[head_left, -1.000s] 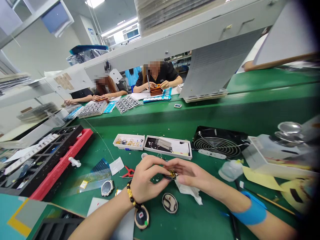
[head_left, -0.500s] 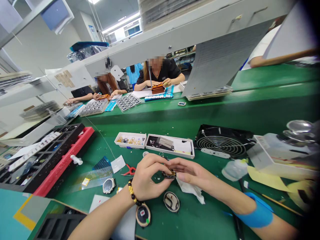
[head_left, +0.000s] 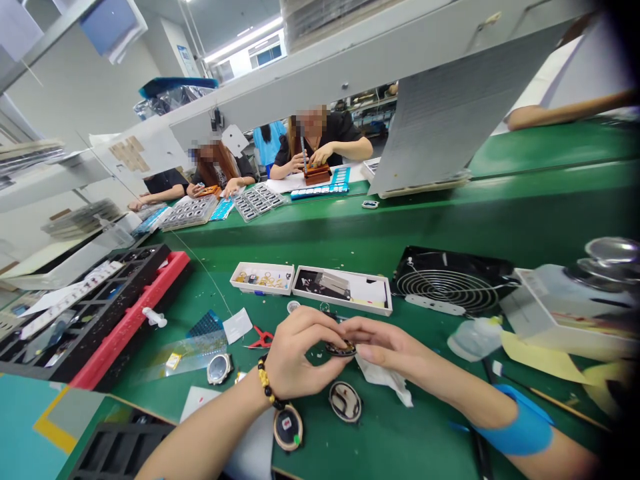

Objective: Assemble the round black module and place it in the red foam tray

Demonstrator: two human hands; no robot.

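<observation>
A small round dark part with gold-coloured bits (head_left: pixel 342 348) is held just above the green mat. My left hand (head_left: pixel 304 348), with a beaded bracelet at the wrist, pinches it between thumb and fingers. From the other side my right hand (head_left: pixel 380 343) closes thumb and fingers on its right edge; a blue band is round that forearm. Below the hands lies an oval case with a reflective inside (head_left: pixel 345 402). A dark round piece with a gold rim and green sticker (head_left: pixel 289 428) rests beneath my left wrist. White tissue (head_left: pixel 387 380) lies under my right hand.
Ahead are a tray of rings (head_left: pixel 263 279), a longer tray (head_left: pixel 343 291) and a black fan (head_left: pixel 453 283). Red cutters (head_left: pixel 261 338) and a watch case (head_left: pixel 219 369) lie left; a squeeze bottle (head_left: pixel 475 339) stands right. Co-workers sit across the bench.
My hands keep nearly the same hold on the round part. The view has shifted slightly. Across the bench, a co-worker's hands have moved over an orange block.
</observation>
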